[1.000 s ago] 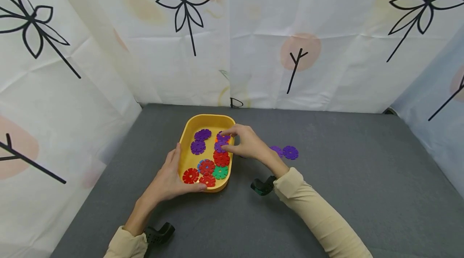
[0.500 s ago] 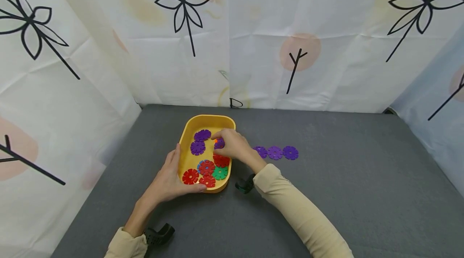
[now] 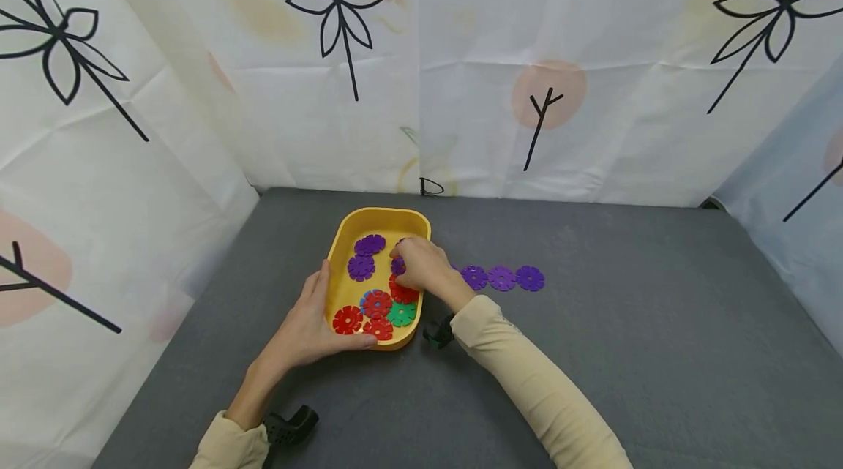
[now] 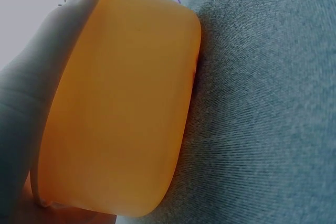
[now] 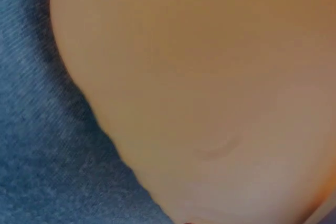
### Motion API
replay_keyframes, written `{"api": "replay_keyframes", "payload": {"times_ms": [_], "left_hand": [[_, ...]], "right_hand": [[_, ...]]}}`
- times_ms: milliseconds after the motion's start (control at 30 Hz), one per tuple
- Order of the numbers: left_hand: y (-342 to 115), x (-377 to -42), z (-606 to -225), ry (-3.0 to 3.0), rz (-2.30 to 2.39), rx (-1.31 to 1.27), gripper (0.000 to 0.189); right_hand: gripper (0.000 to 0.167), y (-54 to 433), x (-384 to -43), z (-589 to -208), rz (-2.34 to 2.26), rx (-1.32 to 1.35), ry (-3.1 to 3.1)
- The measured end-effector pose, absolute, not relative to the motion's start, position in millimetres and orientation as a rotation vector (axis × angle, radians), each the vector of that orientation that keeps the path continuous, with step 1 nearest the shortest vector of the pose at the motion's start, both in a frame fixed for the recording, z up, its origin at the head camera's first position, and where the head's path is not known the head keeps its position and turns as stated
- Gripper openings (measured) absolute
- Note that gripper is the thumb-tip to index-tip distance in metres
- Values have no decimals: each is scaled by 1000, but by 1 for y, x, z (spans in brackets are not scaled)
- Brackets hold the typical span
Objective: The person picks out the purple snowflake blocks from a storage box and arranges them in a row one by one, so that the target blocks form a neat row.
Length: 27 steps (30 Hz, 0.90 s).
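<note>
A yellow plastic tub (image 3: 387,217) stands on the table, holding flower-shaped interlocking discs. My left hand (image 3: 301,323) grips its left side and near corner, thumb over the front rim. In the left wrist view, the tub's outer wall (image 4: 121,98) fills the middle. My right hand (image 3: 424,269) reaches over the right rim, its curled fingers and thumb at opposite edges of a purple flower disc (image 3: 398,266). Red discs (image 3: 404,292) lie just below that thumb. The hand's skin (image 5: 199,87) fills most of the right wrist view, hiding the fingertips.
Two purple discs (image 3: 361,268) lie at the tub's left; red discs (image 3: 347,320) and a green disc (image 3: 402,314) lie near its front. Right of the tub, a row of purple discs (image 3: 502,279) rests on the grey table (image 3: 626,337). A printed white curtain (image 3: 474,30) stands behind.
My right hand has moved left and down inside the tub, its fingers closing in around a purple disc. More of the purple row on the table now shows. The left hand stays put.
</note>
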<state>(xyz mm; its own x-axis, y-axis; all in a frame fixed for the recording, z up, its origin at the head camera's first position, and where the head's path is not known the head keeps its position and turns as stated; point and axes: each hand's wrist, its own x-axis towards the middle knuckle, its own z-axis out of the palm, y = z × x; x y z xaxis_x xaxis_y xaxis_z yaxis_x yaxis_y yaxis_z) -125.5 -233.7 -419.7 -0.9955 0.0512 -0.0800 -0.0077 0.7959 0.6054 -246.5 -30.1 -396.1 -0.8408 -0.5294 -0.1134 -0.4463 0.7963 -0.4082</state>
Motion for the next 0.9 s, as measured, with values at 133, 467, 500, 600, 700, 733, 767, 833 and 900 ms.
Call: {"api": "replay_keyframes", "payload": {"times_ms": [133, 467, 500, 600, 700, 733, 767, 833, 900], "left_hand": [[-234, -125, -420, 2894, 966, 31, 141], [-234, -125, -420, 2898, 969, 37, 143], [-234, -125, -421, 2897, 969, 35, 144], [-234, -126, -421, 2898, 964, 31, 144], [-234, -126, -421, 2902, 963, 31, 143], [-234, -126, -421, 2903, 964, 32, 143], [-234, -126, -421, 2904, 965, 32, 144], [-234, -126, -421, 2904, 966, 32, 144], [-234, -126, -421, 2901, 968, 30, 144]], "right_hand": [[42, -33, -247, -395, -501, -749, 2762], [40, -33, -244, -395, -444, -781, 2784], [37, -33, -243, -395, -449, -787, 2787], [30, -33, -242, -397, -484, -808, 2793], [27, -32, -242, -398, -537, -830, 2795], [26, -32, -243, -398, -562, -837, 2790], [25, -31, -243, -399, -583, -843, 2789], [19, -31, -244, -399, -636, -852, 2773], [14, -30, -246, -399, -688, -862, 2754]]}}
